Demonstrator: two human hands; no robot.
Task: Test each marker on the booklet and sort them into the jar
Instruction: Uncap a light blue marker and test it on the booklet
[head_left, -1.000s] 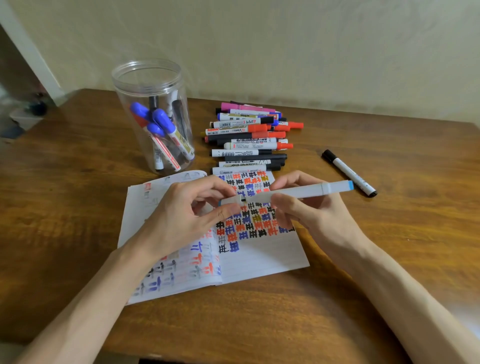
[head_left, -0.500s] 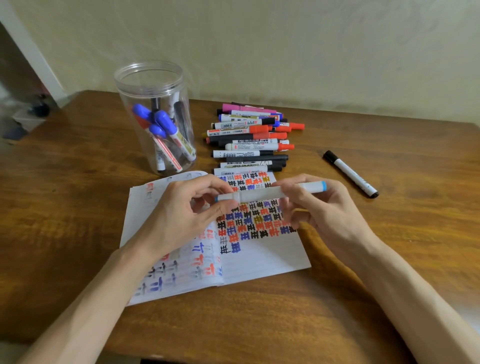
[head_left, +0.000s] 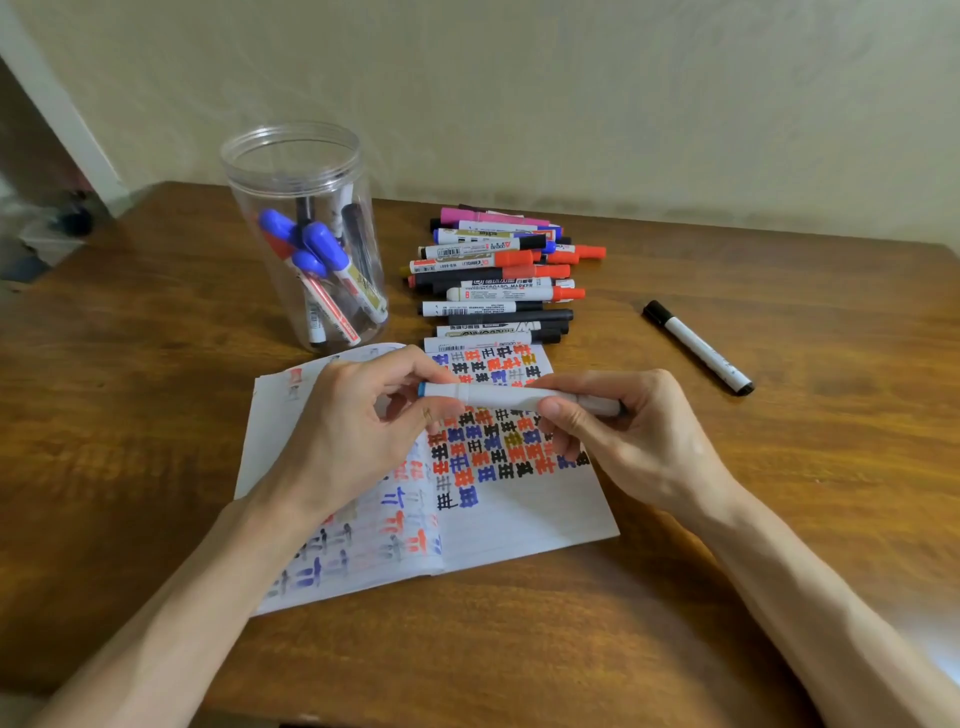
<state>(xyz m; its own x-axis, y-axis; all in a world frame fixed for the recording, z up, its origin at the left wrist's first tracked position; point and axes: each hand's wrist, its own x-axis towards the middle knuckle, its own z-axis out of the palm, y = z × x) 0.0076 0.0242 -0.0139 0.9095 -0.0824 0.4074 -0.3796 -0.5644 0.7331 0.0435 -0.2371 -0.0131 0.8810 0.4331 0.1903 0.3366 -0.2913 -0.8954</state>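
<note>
Left hand (head_left: 358, 426): forearm enters from lower left, thumb and fingertips pinching the blue-tipped end of the white marker (head_left: 498, 397). Right hand (head_left: 639, 441): forearm enters from lower right, fingers curled round the barrel's right half, thumb on the near side. Marker: held over the open booklet (head_left: 519, 525), long axis left to right, nearly level, blue end pointing left. Jar (head_left: 306, 171): upright behind the booklet, several markers inside. Marker pile (head_left: 493, 280): just right of the jar, on the table (head_left: 779, 519).

Brown wooden table (head_left: 779, 519) against a cream wall (head_left: 571, 93)
</note>
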